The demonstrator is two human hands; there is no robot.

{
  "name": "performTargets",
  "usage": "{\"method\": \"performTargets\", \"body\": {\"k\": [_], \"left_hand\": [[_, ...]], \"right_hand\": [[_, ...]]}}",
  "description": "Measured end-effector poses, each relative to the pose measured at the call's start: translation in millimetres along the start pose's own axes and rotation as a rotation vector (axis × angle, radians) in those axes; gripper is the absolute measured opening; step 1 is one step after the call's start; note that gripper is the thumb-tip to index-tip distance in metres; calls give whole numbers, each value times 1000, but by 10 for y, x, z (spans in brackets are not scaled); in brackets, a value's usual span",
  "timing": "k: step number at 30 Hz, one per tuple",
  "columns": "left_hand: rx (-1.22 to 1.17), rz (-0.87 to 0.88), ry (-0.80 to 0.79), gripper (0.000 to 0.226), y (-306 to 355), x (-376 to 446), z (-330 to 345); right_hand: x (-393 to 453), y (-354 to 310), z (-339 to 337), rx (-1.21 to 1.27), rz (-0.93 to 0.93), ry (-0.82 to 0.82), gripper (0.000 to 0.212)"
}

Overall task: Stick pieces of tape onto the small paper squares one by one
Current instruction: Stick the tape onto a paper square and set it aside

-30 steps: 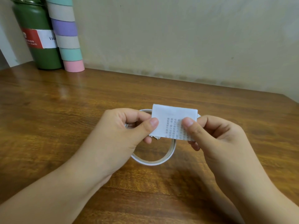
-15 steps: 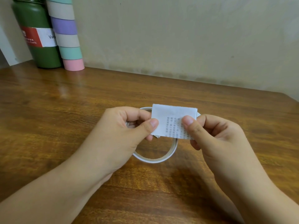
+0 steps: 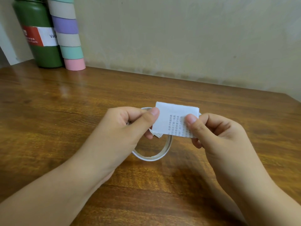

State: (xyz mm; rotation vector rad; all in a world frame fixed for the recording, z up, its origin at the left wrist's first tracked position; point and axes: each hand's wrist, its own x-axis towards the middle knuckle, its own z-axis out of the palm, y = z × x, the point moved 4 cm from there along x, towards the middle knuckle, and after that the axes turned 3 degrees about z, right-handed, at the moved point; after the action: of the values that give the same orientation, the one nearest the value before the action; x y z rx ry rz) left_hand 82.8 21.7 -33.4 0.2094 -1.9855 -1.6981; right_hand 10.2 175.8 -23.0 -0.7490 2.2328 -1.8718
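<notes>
Both hands are held above the wooden table, close together in the middle of the view. The left hand has its fingers curled, and its thumb lies on the left edge of the small paper square, so it pinches the paper from that side. The right hand is also curled, and its thumb presses on the right part of the same paper, over the printed text, so it pinches the paper too. The paper is white, with small printed characters in its lower right part, and it is held flat between the two thumbs. Under its lower left corner some more paper corners stick out; I cannot tell how many pieces are there.

The roll of tape is a thin white ring. Its near part shows below the paper and between the two wrists, and its far part is hidden behind the paper and the fingers. It seems to be around the fingers of the left hand, but whether it hangs there or rests on the table I cannot tell.

At the far left of the table, near the wall, a dark green bottle with a red and white label stands upright. Just to its right, touching it, a tall stack of coloured tape rolls stands, with a pink one at the bottom.
</notes>
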Motion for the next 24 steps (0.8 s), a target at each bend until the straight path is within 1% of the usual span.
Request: {"method": "performTargets", "body": {"k": [3,6,7,9,10,15,18,20,22,24], "left_hand": [[-26,0,-18,25,20,-3,22],[-23,12,-17,24,4,-1,14],[-29,14,-20,24,4,-2,15],[-32,21,-37,24,2,-10,33],[-19,29,-50,24,1,-18,46],[19,77,-62,20,-16,-31,64],[127,169,-46,13,31,-36,59],[209,229,-4,9,55,-30,30],[318,253,48,9,70,-20,-28],[511,287,101,9,102,-10,-99]], "right_hand": [[-4,-15,20,1,-21,-13,41],[-4,-7,33,22,-19,-47,43],[-7,-12,51,47,-17,-79,38],[-24,-39,98,110,-12,-148,18],[-34,-53,115,132,-12,-167,14],[-39,-37,108,90,-5,-133,7],[-30,-43,103,67,1,-128,9],[-31,-48,72,66,25,-115,10],[-29,-4,30,50,137,-142,11],[-27,84,8,-80,296,-222,15]]}}
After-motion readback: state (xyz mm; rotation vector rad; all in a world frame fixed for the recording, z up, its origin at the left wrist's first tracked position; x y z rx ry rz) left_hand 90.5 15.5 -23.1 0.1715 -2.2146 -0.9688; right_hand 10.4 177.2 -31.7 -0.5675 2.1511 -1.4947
